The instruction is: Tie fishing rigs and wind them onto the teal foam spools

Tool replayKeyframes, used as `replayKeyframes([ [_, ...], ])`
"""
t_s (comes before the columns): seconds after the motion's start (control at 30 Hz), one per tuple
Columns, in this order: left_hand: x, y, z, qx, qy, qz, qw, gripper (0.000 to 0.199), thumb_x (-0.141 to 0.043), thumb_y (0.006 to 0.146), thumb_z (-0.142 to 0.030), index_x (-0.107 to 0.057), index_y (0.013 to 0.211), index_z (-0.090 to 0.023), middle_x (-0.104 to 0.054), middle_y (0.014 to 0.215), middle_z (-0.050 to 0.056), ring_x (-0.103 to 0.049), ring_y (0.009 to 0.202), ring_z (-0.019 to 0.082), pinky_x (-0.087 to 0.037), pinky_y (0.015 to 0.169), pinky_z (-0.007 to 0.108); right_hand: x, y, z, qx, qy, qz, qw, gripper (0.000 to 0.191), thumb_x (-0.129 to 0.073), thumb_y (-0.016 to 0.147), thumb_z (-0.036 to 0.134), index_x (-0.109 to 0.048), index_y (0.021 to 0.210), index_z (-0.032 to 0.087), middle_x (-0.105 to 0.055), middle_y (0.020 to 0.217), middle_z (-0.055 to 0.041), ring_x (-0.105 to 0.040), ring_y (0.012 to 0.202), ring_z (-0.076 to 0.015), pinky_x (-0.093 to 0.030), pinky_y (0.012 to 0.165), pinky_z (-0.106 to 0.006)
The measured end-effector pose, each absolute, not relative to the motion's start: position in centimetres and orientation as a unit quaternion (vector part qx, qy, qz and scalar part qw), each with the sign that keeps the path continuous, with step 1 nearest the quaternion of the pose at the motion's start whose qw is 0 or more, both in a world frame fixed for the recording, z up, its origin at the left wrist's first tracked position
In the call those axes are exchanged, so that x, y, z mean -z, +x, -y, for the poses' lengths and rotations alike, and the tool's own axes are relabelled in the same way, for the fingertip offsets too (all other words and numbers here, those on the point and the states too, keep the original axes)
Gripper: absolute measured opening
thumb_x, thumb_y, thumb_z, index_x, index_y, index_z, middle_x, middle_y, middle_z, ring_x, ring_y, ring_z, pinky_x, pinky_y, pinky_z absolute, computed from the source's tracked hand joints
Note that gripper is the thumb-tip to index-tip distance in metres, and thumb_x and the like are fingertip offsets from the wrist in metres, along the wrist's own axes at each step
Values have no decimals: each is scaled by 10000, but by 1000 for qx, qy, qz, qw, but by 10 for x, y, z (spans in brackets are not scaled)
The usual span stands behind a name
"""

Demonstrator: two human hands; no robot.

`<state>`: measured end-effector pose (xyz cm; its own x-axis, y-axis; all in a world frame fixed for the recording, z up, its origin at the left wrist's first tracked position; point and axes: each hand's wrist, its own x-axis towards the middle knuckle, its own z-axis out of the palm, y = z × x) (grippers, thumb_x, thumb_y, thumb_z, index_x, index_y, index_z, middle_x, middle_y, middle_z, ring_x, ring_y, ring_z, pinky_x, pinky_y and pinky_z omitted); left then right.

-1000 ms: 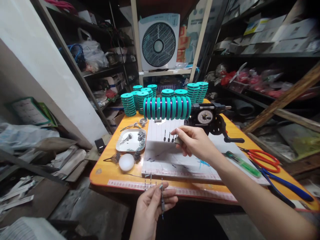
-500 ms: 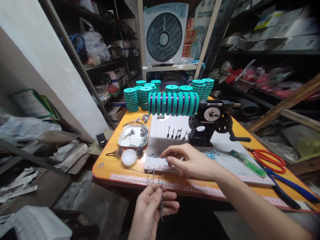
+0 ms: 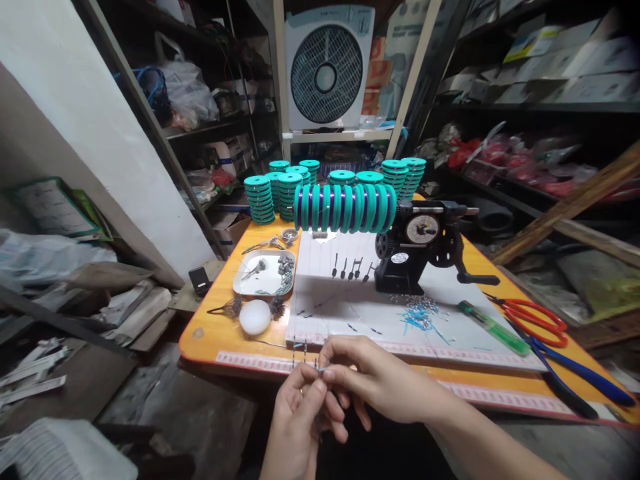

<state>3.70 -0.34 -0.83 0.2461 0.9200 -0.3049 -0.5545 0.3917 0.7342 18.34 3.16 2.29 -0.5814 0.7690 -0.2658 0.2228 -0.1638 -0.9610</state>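
Note:
At the table's front edge, my left hand point(image 3: 304, 408) is closed in a pinch on several thin, dark jointed strands point(image 3: 305, 351), their ends sticking up past the fingers. My right hand point(image 3: 373, 379) meets it there, thumb and forefinger pressed together at the strands' tips. A tiny light-blue piece shows between the two hands; the fingers cover most of it. Just beyond, a few small dark pieces point(image 3: 353, 327) lie on the white board point(image 3: 320, 293). A pile of small blue and silver bits point(image 3: 420, 312) is to their right.
A black hand-cranked winder point(image 3: 407, 257) carries a row of turquoise spools point(image 3: 345, 208). More spools point(image 3: 259, 200) stand behind. At left are a white tray point(image 3: 240, 283) of small metal parts and a round white lump point(image 3: 255, 317). A green cutter point(image 3: 493, 328), red-handled scissors point(image 3: 537, 320) and blue-handled pliers point(image 3: 585, 373) lie right.
My right hand has come down from above the board to my left hand, and its fingers have closed at the strands. The blue and silver pile is now more exposed.

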Motion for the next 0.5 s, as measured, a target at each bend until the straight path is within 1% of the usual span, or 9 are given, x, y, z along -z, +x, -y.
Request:
replayKeyframes([
  [0.07,10,38,4,-484,246,-377,750,380,-744,693,-412,-514,756,-116,-603,546,-3,-536,400,69,-424,421,139,-29,189,-34,-646,-406,616,198,284,-487,903,437,-471,1001,171,-551,686,5,-501,447,-73,-421,377,-170],
  [0.13,12,38,4,-477,228,-396,751,404,-770,661,-420,-541,786,-111,-622,574,9,-575,441,97,-473,456,175,-39,196,-41,-599,-425,647,208,339,-530,879,438,-492,1105,188,-579,751,-10,-506,454,-73,-423,382,-175],
  [0.2,14,38,5,-477,199,-414,749,424,-796,629,-411,-571,813,-103,-662,647,37,-609,499,118,-516,509,215,-53,204,-55,-477,-478,681,285,368,-516,890,435,-526,1171,197,-587,758,-17,-494,456,-64,-404,405,-172],
  [0.27,17,36,5,-477,169,-421,753,440,-816,604,-395,-607,843,-92,-700,759,82,-646,574,142,-548,574,253,-65,209,-73,-322,-538,669,399,350,-469,918,410,-569,1164,181,-560,668,-4,-457,438,-59,-369,429,-177],
  [0.3,20,35,6,-474,159,-420,757,451,-823,595,-392,-625,859,-84,-709,814,108,-662,614,156,-558,610,269,-70,209,-83,-265,-552,660,435,345,-478,915,386,-586,1161,170,-568,665,-8,-448,441,-57,-361,448,-183],
  [0.33,24,32,6,-469,152,-417,763,468,-828,587,-393,-639,878,-78,-712,862,133,-676,654,173,-564,640,284,-74,209,-93,-240,-555,655,453,348,-490,907,365,-593,1166,157,-574,659,-12,-443,444,-57,-358,465,-188],
  [0.4,35,25,10,-449,138,-418,777,534,-834,563,-425,-649,930,-85,-708,929,165,-693,719,214,-566,672,306,-77,206,-109,-256,-547,657,451,335,-516,885,342,-613,1135,141,-581,647,-15,-440,436,-57,-353,465,-189],
  [0.43,41,21,13,-439,139,-429,777,576,-831,551,-460,-647,957,-96,-707,936,170,-697,731,230,-564,670,312,-78,204,-115,-281,-540,658,443,311,-522,876,341,-630,1080,133,-583,641,-17,-440,423,-56,-345,447,-186],
  [0.5,52,11,20,-432,187,-486,736,602,-814,537,-524,-641,952,-124,-716,872,150,-696,701,236,-556,643,297,-78,202,-120,-339,-528,650,429,288,-518,868,371,-641,939,119,-586,643,-25,-432,390,-51,-311,388,-176],
])
